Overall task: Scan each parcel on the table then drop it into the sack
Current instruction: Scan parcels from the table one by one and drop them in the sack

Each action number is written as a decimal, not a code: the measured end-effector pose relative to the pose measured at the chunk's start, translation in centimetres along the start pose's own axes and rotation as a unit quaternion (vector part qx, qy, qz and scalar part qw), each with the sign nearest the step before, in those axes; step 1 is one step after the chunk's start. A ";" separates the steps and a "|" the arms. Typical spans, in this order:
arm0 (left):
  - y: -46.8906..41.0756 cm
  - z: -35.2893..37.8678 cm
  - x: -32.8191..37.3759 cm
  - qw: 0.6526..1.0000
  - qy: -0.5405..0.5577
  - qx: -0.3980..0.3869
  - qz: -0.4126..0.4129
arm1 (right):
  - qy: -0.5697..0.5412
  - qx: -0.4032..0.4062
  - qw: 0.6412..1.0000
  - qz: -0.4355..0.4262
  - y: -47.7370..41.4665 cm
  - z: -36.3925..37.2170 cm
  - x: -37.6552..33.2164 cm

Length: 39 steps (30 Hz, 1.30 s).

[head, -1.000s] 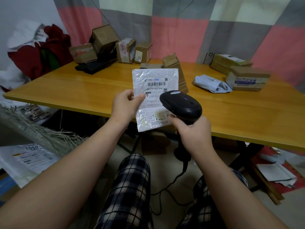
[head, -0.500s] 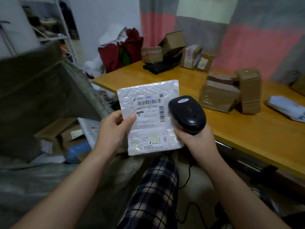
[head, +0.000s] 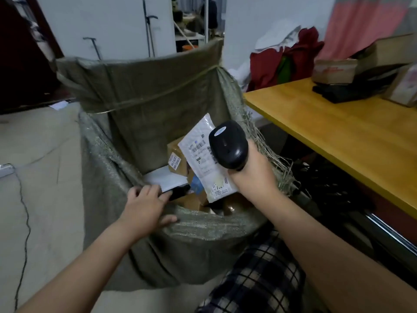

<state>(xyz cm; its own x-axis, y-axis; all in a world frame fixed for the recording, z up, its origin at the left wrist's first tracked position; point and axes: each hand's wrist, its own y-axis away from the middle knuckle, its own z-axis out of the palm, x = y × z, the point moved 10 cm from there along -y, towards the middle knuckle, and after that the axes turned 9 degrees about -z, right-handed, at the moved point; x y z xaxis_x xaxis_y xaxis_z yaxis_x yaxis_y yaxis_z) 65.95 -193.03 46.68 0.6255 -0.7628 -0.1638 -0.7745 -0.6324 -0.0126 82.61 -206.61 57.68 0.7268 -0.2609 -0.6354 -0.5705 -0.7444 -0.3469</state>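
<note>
now the mailer (head: pixel 204 159) leans on end inside the sack (head: pixel 146 86), just left of the scanner (head: pixel 228 145) gripped by the right hand (head: pixel 250 177), while the left hand (head: pixel 144 206) rests slack on the near rim, holding nothing.

**Materials and finishes**

Olive-green woven plastic sack (head: pixel 158 98): coarse matt weave, loose frayed strands at right rim. White bubble-film mailer parcel (head: pixel 200 161): crinkly, slight sheen, smooth paper label. Black plastic handheld scanner (head: pixel 228 145): smooth, semi-gloss. Brown cardboard box (head: pixel 177 145) in sack: matt, paper sticker. Yellow wooden table (head: pixel 338 136): smooth, satin finish. Checked cloth trousers (head: pixel 259 279): soft, matt.
</note>
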 end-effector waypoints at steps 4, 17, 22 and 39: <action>-1.3 1.1 1.6 0.998 0.015 -0.025 0.053 | -0.001 -0.001 1.000 -0.001 -0.1 1.4 0.1; 7.0 -8.5 5.7 0.930 0.150 0.171 0.289 | -0.236 -0.028 0.971 -0.020 1.6 4.9 -0.2; 7.4 -10.6 4.7 0.926 0.152 0.218 0.270 | -0.206 -0.193 0.959 -0.028 1.5 7.5 -0.8; -3.3 -10.3 11.7 0.981 0.085 0.127 0.116 | -0.087 0.074 0.992 0.061 4.3 -3.6 6.7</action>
<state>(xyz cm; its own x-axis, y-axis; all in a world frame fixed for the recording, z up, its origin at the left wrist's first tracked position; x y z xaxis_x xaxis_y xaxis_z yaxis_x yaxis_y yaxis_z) 76.82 -201.25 54.93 0.4196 -0.9074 -0.0237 -0.8829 -0.4019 -0.2430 86.40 -213.80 54.43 0.5793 -0.2237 -0.7838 -0.7090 -0.6128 -0.3490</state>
